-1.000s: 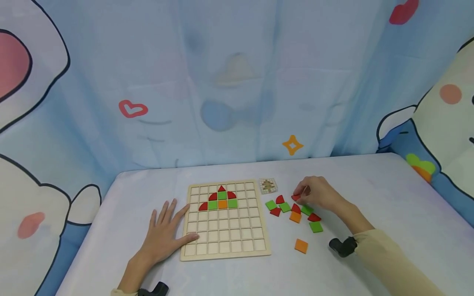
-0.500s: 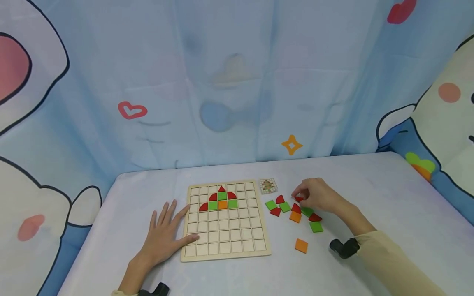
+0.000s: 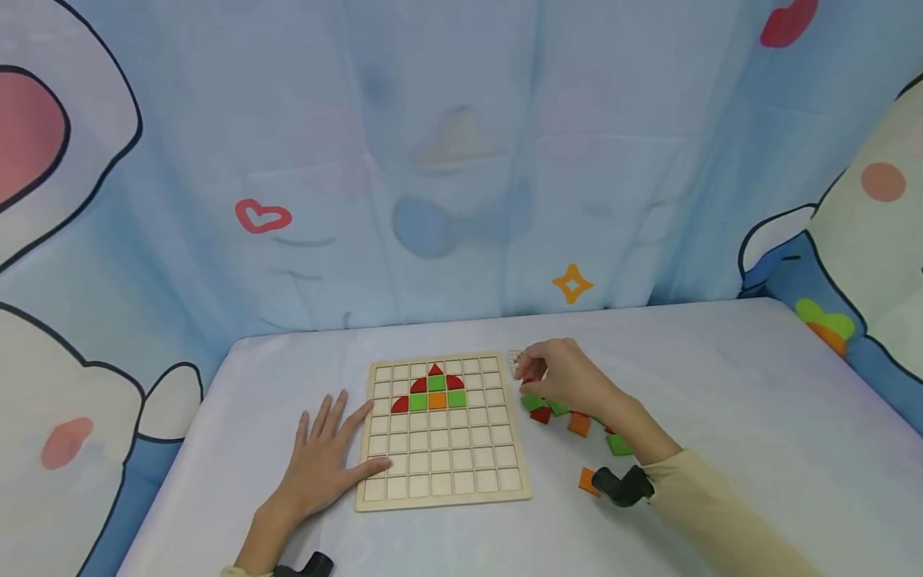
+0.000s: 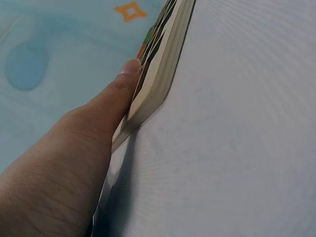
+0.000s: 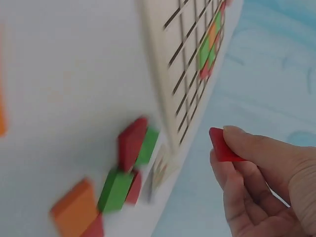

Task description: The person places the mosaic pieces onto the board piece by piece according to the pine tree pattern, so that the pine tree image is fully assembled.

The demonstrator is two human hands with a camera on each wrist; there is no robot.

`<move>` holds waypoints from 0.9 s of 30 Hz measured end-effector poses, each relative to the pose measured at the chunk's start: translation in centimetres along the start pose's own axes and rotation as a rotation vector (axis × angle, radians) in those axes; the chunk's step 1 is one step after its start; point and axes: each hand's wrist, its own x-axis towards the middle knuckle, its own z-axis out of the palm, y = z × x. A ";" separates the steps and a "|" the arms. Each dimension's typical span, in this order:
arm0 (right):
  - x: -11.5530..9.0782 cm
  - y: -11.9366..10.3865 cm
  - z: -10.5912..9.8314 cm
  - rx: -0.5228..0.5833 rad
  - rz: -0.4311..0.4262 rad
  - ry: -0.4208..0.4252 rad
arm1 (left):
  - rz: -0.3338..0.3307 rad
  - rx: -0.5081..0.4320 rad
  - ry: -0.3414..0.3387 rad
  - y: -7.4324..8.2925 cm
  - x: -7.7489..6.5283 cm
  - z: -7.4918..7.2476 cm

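A wooden grid board [image 3: 440, 462] lies on the table, with red, green and orange tiles set in a stepped shape in its upper cells. My left hand [image 3: 317, 465] rests at the board's left edge, fingers spread and thumb on the frame; the left wrist view shows that thumb [image 4: 111, 94] against the board's side. Between thumb and fingers my right hand [image 3: 566, 375] pinches a red curved-edge tile [image 5: 224, 147], raised above the table right of the board. Loose tiles lie beneath this hand, partly hidden by it.
Several loose tiles lie right of the board, among them an orange tile [image 3: 579, 424] and a green tile [image 3: 620, 445]. Another orange tile [image 3: 587, 481] sits nearer. A small pattern card [image 3: 514, 359] is partly covered by the right hand. A printed curtain [image 3: 461, 240] hangs behind the table.
My right hand has lifted the red tile from the right of the loose tiles and moved left toward the board. The left hand has stayed on the board's edge.
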 end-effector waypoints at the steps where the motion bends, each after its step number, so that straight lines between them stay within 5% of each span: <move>1: 0.2 -0.3 0.4 0.013 -0.010 -0.005 | -0.001 -0.002 -0.003 0.0 0.0 0.0; 15: 1.9 -1.8 4.0 0.065 -0.018 -0.088 | -0.019 0.016 -0.018 0.1 0.1 0.0; 27: 2.9 -1.2 5.9 0.048 0.041 0.013 | -0.017 0.018 -0.014 0.0 0.1 0.0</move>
